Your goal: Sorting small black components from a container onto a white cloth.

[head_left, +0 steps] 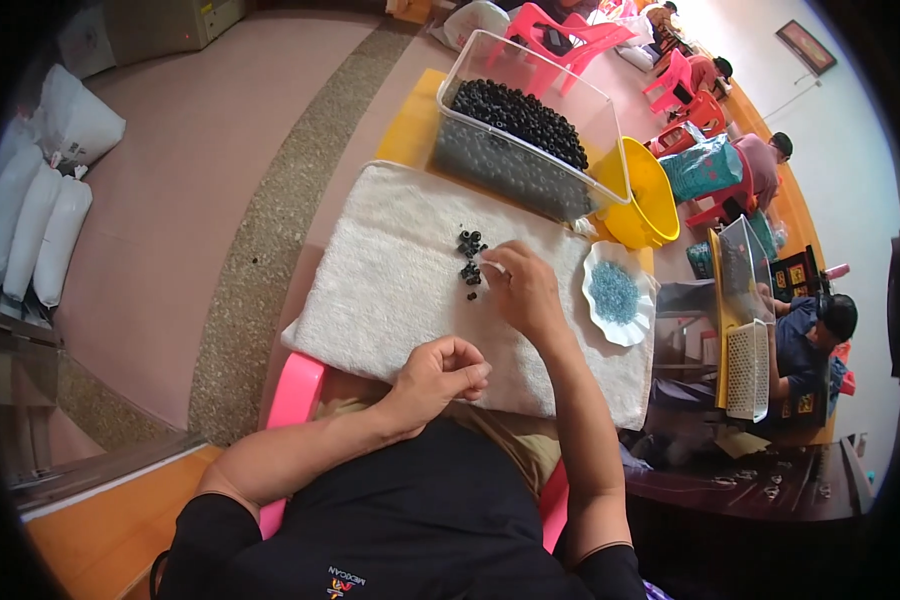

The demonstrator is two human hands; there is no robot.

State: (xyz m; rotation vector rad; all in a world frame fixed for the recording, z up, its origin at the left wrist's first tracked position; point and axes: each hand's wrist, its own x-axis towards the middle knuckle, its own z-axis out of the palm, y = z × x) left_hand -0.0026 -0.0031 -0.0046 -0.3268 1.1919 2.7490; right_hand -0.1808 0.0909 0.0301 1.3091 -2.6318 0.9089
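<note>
A small cluster of black ring-like pieces (472, 262) lies on a white towel (390, 270) in front of me. My right hand (526, 288) reaches in from the right beside that cluster, its fingertips drawn together at the edge of the pieces. What sits between those fingertips, if anything, is too small to make out. Nearer to my body, my left hand (438, 380) hovers over the towel's front with fingers curled and thumb pressed against the index finger. Whatever it pinches cannot be seen. Right of my right hand stands a white scalloped dish (642, 328) holding small pale blue pieces (615, 292).
Behind the towel, a see-through plastic bin (530, 170) holds many black pieces. A yellow basin (648, 200) is beside it. White sacks (40, 220) stand at the far left. Other people (805, 345) sit along the right, near a white basket (747, 370) and pink chairs (570, 40).
</note>
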